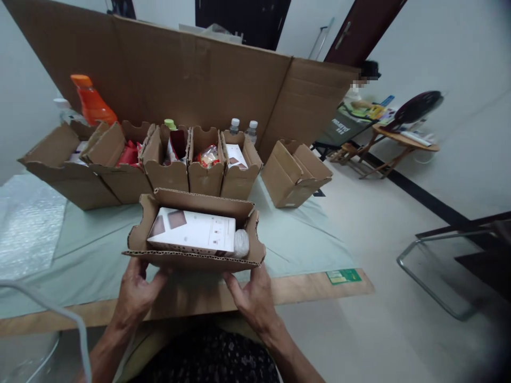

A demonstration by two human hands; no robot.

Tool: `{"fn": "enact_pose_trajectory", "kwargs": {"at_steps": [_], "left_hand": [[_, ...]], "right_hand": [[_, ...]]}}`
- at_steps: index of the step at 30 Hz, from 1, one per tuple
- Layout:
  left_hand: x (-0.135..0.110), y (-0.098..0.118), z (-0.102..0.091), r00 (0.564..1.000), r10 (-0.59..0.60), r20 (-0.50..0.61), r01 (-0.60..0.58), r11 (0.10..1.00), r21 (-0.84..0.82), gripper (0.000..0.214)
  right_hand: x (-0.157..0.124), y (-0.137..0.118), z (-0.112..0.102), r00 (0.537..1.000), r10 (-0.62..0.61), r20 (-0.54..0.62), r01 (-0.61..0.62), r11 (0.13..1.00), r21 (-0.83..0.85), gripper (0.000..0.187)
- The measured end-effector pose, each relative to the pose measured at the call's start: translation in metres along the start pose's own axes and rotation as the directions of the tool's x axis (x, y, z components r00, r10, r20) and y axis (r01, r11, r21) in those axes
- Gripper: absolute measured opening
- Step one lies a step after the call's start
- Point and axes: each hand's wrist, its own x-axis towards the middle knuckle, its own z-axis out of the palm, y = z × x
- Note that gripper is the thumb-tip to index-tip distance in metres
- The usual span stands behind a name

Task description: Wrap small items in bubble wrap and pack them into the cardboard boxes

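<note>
Both my hands grip an open-topped cardboard box (191,259) at the near edge of the table. My left hand (138,292) is closed on its lower left end, thumb along the near wall. On the lower right end sits my right hand (255,298), its thumb also on the near wall; the fingers of both hands are partly hidden by the box. Inside lie a white printed carton (195,231) and, at its right end, a roll of clear plastic wrap (241,243).
Several open cardboard boxes (165,175) with goods stand in a row behind. Another cardboard box (297,175) is to their right. Bubble wrap (30,223) lies left. A tall cardboard panel (199,80), an orange bottle (93,103) and clear bottles (251,130) are behind. A person (357,96) is far right.
</note>
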Motion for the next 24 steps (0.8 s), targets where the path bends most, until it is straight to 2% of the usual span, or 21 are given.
{"fn": "enact_pose_trajectory", "kwargs": {"at_steps": [2, 4, 6, 8, 11, 14, 17, 19, 22, 24], "left_hand": [[0.006, -0.001, -0.003, 0.999, -0.024, 0.031, 0.024, 1.000, 0.001, 0.076], [0.006, -0.004, -0.005, 0.997, -0.037, 0.074, 0.036, 0.999, 0.008, 0.072], [-0.001, -0.010, -0.010, 0.997, -0.035, 0.074, 0.033, 0.999, 0.031, 0.068], [-0.008, -0.017, -0.017, 0.999, -0.038, 0.020, 0.037, 0.996, 0.084, 0.068], [-0.015, -0.025, -0.025, 0.996, -0.073, -0.059, 0.085, 0.969, 0.233, 0.069], [-0.016, -0.027, -0.022, 0.992, -0.113, -0.056, 0.126, 0.920, 0.372, 0.060], [-0.012, -0.018, -0.005, 0.993, -0.103, -0.062, 0.120, 0.910, 0.396, 0.052], [-0.007, -0.008, 0.017, 0.996, -0.089, -0.032, 0.094, 0.928, 0.360, 0.051], [0.006, 0.001, 0.065, 0.989, -0.055, 0.139, 0.017, 0.966, 0.257, 0.051], [0.014, 0.000, 0.101, 0.955, 0.026, 0.296, -0.076, 0.984, 0.160, 0.060]], "right_hand": [[-0.005, 0.011, -0.005, 0.998, 0.007, 0.069, -0.009, 0.999, 0.031, 0.059], [-0.008, 0.026, -0.018, 0.987, 0.016, 0.162, -0.028, 0.997, 0.069, 0.068], [-0.004, 0.043, -0.031, 0.967, 0.022, 0.255, -0.054, 0.991, 0.120, 0.089], [0.008, 0.060, -0.038, 0.937, 0.011, 0.349, -0.084, 0.977, 0.195, 0.111], [0.034, 0.081, -0.031, 0.888, -0.007, 0.460, -0.150, 0.941, 0.303, 0.136], [0.051, 0.092, -0.015, 0.868, -0.010, 0.496, -0.201, 0.907, 0.369, 0.149], [0.047, 0.096, -0.012, 0.891, 0.000, 0.454, -0.213, 0.883, 0.418, 0.146], [0.033, 0.099, -0.025, 0.923, 0.057, 0.380, -0.224, 0.884, 0.410, 0.137], [0.009, 0.111, -0.062, 0.962, 0.206, 0.179, -0.255, 0.912, 0.321, 0.126], [-0.005, 0.123, -0.088, 0.961, 0.275, -0.019, -0.264, 0.938, 0.224, 0.124]]}}
